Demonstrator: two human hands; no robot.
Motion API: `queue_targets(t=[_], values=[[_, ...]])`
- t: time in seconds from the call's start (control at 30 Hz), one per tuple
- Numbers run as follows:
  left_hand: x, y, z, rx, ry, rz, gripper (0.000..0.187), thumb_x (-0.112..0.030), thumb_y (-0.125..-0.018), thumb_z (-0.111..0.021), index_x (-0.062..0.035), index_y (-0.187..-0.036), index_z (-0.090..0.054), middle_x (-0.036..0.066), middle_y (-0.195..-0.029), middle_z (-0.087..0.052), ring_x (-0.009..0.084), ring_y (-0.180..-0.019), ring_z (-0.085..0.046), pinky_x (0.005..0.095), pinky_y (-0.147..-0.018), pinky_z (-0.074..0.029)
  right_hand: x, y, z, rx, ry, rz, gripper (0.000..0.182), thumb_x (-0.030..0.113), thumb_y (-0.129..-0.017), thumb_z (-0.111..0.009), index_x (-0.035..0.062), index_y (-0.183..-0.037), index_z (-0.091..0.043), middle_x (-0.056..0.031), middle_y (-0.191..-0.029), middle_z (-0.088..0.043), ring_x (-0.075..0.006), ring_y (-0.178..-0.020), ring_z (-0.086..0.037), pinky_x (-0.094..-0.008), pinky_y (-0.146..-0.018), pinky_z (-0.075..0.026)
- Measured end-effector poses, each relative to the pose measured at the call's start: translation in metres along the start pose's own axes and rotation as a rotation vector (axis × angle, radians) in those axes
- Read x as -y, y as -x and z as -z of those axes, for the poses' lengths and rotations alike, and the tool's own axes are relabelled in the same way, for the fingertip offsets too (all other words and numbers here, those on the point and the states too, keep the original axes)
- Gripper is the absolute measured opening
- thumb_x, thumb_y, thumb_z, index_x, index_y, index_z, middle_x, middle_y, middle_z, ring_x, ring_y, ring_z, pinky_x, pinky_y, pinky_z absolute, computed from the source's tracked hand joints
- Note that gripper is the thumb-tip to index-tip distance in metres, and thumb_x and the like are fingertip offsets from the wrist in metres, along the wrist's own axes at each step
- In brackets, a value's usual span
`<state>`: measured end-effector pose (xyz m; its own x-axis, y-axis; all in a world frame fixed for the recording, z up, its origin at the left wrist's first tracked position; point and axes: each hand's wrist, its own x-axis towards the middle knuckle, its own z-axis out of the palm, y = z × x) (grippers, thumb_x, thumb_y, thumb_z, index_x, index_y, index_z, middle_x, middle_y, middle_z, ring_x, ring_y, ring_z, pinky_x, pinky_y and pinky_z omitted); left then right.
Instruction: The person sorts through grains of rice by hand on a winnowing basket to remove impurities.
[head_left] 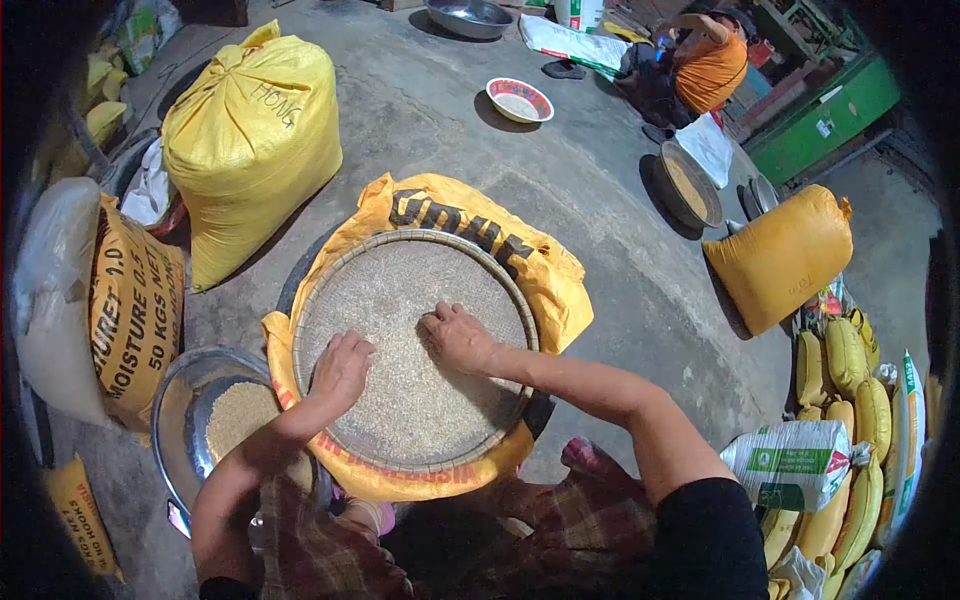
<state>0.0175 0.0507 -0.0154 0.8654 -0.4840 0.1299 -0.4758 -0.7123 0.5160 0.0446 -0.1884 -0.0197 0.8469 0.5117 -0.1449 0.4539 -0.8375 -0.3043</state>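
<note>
A round woven winnowing basket [500,290] lies in front of me, with a layer of pale grain [410,410] spread over it. My left hand [342,370] rests on the grain left of the middle, its fingers loosely bent and apart. To its right, my right hand [460,337] touches the grain, palm down, with the fingers spread and curved. Nothing shows gripped in either hand. Beneath the basket is an orange printed sack [550,285], its edges spread outward around the rim.
A metal basin [185,375] holding grain stands at my left, near a full yellow sack [255,140]. A red-rimmed bowl [520,100] sits ahead. At the far right are a seated person [710,70], a grain basket [688,185], an orange sack [785,255] and stacked bags [835,510].
</note>
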Motion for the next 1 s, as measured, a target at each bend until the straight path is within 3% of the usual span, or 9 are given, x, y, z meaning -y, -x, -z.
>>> queue_targets(t=[0.1,0.3,0.47,0.63,0.73,0.8,0.87,0.9,1.0], values=[[0.001,0.001,0.001,-0.023,0.044,-0.012,0.016,-0.003,-0.072,-0.060,-0.0020,-0.089,-0.059,0.014,-0.087,-0.052,0.0334,-0.085,-0.051,0.0419,-0.074,-0.044,0.007,0.000,0.008,0.113,-0.027,-0.068,0.032,0.010,-0.081,-0.048,0.0039,-0.112,-0.050,-0.0202,-0.116,-0.044,-0.0389,-0.105,-0.048,-0.0475,-0.086,-0.044],[0.006,0.000,0.001,-0.033,0.095,0.001,0.007,-0.007,-0.076,-0.057,-0.0019,-0.078,-0.053,0.017,-0.082,-0.052,0.0363,-0.083,-0.052,0.0440,-0.071,-0.043,0.004,-0.002,0.007,0.067,-0.024,-0.031,0.028,0.010,-0.080,-0.049,0.0017,-0.106,-0.052,-0.0202,-0.106,-0.047,-0.0382,-0.096,-0.051,-0.0453,-0.080,-0.047],[0.009,0.003,0.007,0.043,0.195,0.183,0.015,-0.013,-0.077,-0.060,0.0002,-0.077,-0.054,0.020,-0.079,-0.053,0.0384,-0.080,-0.054,0.0450,-0.068,-0.043,0.000,-0.010,0.011,-0.046,-0.216,0.227,0.017,0.014,-0.080,-0.055,0.0012,-0.087,-0.063,-0.0173,-0.076,-0.059,-0.0322,-0.080,-0.058,-0.0408,-0.072,-0.048],[0.008,-0.005,0.022,0.224,0.186,0.324,0.019,-0.017,-0.077,-0.063,0.0001,-0.073,-0.056,0.019,-0.079,-0.054,0.0362,-0.080,-0.055,0.0422,-0.069,-0.043,-0.018,-0.031,0.028,-0.084,-0.280,0.121,0.014,0.009,-0.077,-0.056,0.0007,-0.088,-0.060,-0.0185,-0.079,-0.059,-0.0342,-0.075,-0.059,-0.0405,-0.069,-0.047],[0.024,-0.027,0.020,0.066,0.130,0.195,0.016,-0.016,-0.077,-0.062,-0.0009,-0.082,-0.058,0.018,-0.086,-0.055,0.0360,-0.085,-0.054,0.0414,-0.073,-0.043,-0.024,-0.056,0.021,-0.156,-0.180,0.074,0.020,0.006,-0.076,-0.056,0.0011,-0.095,-0.059,-0.0195,-0.090,-0.057,-0.0353,-0.083,-0.057,-0.0416,-0.076,-0.046],[0.033,-0.042,0.010,-0.250,-0.018,-0.058,0.018,-0.012,-0.078,-0.057,0.0000,-0.092,-0.057,0.015,-0.094,-0.054,0.0346,-0.095,-0.050,0.0431,-0.079,-0.041,-0.017,-0.065,0.018,-0.220,-0.128,0.075,0.026,0.003,-0.073,-0.057,0.0003,-0.099,-0.057,-0.0189,-0.097,-0.055,-0.0346,-0.087,-0.056,-0.0410,-0.078,-0.046],[0.034,-0.047,-0.003,-0.212,-0.089,-0.072,0.018,-0.010,-0.079,-0.056,-0.0002,-0.093,-0.056,0.014,-0.097,-0.053,0.0327,-0.097,-0.049,0.0429,-0.080,-0.040,-0.001,-0.070,0.010,-0.258,0.002,0.203,0.035,0.003,-0.074,-0.056,0.0004,-0.109,-0.055,-0.0187,-0.107,-0.052,-0.0351,-0.096,-0.052,-0.0406,-0.087,-0.042],[0.031,-0.048,-0.006,-0.184,-0.161,-0.097,0.018,-0.008,-0.079,-0.054,-0.0003,-0.094,-0.055,0.013,-0.100,-0.052,0.0309,-0.100,-0.047,0.0427,-0.081,-0.038,0.010,-0.068,0.004,-0.270,0.064,0.218,0.030,0.005,-0.077,-0.046,-0.0021,-0.105,-0.056,-0.0174,-0.104,-0.052,-0.0341,-0.100,-0.048,-0.0387,-0.088,-0.041],[0.016,-0.030,-0.017,0.037,-0.125,-0.046,0.023,-0.012,-0.079,-0.055,-0.0016,-0.100,-0.056,0.013,-0.104,-0.051,0.0299,-0.103,-0.046,0.0416,-0.085,-0.038,0.024,-0.049,0.004,-0.091,-0.041,0.277,0.034,0.006,-0.076,-0.054,-0.0007,-0.110,-0.056,-0.0166,-0.104,-0.055,-0.0336,-0.096,-0.052,-0.0390,-0.088,-0.042]])
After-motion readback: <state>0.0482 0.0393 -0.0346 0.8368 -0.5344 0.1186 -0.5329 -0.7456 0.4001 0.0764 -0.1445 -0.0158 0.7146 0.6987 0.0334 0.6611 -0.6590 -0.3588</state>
